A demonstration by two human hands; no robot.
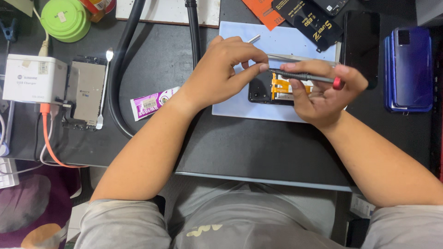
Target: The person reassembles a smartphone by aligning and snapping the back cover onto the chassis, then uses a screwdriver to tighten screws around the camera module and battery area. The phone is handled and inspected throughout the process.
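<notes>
Two hands meet over the opened phone (272, 90), which lies on a pale blue mat (240, 103) on the desk (230, 143). Right hand (323, 94) grips a red-capped screwdriver (307, 77); left hand (226, 69) pinches its tip above the phone.

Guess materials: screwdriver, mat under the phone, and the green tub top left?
Screwdriver: dark shaft, probably metal, with a glossy red end cap, likely plastic. Mat: pale blue, matte, flat, looks like silicone or rubber. Green tub: smooth uniform lime surface with a soft sheen, likely plastic.
</notes>
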